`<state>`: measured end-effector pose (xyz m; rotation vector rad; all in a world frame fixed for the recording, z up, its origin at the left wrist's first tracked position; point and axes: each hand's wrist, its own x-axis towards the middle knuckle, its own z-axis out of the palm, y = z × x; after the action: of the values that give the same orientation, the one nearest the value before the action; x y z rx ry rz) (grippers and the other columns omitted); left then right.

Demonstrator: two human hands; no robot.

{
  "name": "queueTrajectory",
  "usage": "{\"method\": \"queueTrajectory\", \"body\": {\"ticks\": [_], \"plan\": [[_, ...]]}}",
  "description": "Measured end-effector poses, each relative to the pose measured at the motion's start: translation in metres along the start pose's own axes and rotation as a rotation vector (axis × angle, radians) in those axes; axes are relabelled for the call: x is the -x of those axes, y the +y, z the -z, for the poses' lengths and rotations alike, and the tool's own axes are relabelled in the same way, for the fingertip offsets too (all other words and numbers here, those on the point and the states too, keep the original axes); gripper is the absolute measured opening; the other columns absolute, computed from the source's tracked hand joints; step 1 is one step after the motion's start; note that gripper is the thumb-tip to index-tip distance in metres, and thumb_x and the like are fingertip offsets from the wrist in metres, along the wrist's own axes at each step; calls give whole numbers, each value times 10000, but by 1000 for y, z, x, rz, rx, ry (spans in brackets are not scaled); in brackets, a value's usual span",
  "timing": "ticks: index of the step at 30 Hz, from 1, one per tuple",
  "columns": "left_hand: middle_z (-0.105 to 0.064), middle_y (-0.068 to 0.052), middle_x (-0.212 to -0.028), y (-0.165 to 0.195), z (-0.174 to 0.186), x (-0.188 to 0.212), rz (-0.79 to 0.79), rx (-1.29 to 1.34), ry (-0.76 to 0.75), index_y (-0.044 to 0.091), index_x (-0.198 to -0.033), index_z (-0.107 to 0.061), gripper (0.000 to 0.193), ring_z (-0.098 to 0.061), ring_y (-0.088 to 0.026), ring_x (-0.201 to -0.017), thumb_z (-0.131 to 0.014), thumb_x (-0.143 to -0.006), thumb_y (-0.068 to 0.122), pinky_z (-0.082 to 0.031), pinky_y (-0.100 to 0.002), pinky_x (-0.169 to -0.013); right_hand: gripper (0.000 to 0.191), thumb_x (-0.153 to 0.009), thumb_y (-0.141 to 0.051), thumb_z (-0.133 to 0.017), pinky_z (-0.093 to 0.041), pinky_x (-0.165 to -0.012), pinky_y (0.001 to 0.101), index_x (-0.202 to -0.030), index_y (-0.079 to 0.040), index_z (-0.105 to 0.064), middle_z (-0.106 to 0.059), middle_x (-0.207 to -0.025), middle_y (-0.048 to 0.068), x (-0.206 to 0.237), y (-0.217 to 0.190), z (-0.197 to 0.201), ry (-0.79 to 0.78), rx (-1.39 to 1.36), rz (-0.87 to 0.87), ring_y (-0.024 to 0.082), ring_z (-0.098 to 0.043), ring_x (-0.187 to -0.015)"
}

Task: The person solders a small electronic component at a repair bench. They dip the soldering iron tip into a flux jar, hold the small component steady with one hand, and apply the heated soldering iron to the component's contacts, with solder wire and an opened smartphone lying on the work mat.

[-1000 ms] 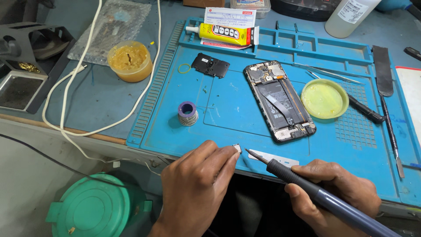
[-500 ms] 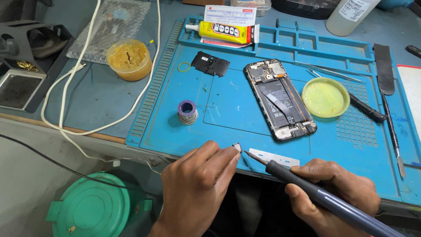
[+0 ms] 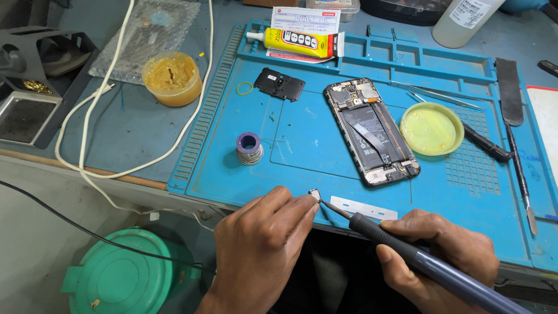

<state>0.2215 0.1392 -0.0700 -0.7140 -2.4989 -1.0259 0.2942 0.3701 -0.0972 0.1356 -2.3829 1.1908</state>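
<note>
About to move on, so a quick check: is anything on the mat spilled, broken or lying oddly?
Nothing looks spilled or broken. The phone lies open at a slant, battery showing, its black cover lying apart. Small specks dot the mat near the solder spool. The left hand pinches a tiny part at the iron tip.

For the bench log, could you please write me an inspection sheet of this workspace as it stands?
Surface: blue work mat on grey bench.
Job's things: small metal part pinched by left hand; soldering iron in right hand, tip at the part.
Clutter: opened phone, solder spool, flux pot, glue tube, green lid, razor blade.
Grippers: both hands gripping.
Cables: white cable looped at left.
Surroundings: green bucket below.
</note>
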Motion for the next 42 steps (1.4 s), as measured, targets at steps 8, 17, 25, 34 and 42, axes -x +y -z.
{"method": "queueTrajectory", "body": {"ticks": [8, 17, 25, 34, 42], "plan": [[-595, -17, -745, 0, 0, 0, 8, 9, -5, 134, -989, -779, 147, -689, -205, -681, -792, -847, 172, -502, -375, -533, 267, -727, -41, -793, -540, -648, 218, -973, -5, -698, -737, -821, 85, -3, -7, -2, 43, -50, 19, 90, -709, -708], [-577, -25, -737, -1, -1, 0, -9, 6, 9, 141, -988, -776, 148, -678, -214, -670, -800, -846, 173, -490, -383, -524, 307, -719, 40, -771, -478, -581, 225, -1017, 2, -705, -670, -752, 72, -5, -12, 0, 54, -66, -42, 98, -630, -631], [-581, -24, -748, -2, -1, 2, -20, 19, 24, 133, -984, -765, 135, -677, -217, -679, -795, -856, 165, -494, -378, -535, 274, -734, 55, -733, -513, -632, 233, -997, -2, -685, -693, -783, 81, -8, -23, -6, 67, -88, -18, 125, -654, -695], [-585, -25, -755, -2, -1, 2, -32, 20, 21, 127, -999, -766, 149, -681, -214, -684, -790, -856, 162, -498, -378, -541, 301, -678, 91, -696, -531, -652, 231, -957, -20, -680, -680, -768, 59, -11, -28, -14, 67, -101, 77, 135, -658, -720], [-603, -21, -757, -1, -1, 1, -7, 25, 30, 122, -986, -761, 124, -689, -217, -683, -781, -871, 163, -500, -375, -536, 308, -671, 105, -695, -525, -638, 232, -948, -29, -681, -678, -762, 53, -9, -23, -12, 72, -99, 72, 135, -654, -713]]}}
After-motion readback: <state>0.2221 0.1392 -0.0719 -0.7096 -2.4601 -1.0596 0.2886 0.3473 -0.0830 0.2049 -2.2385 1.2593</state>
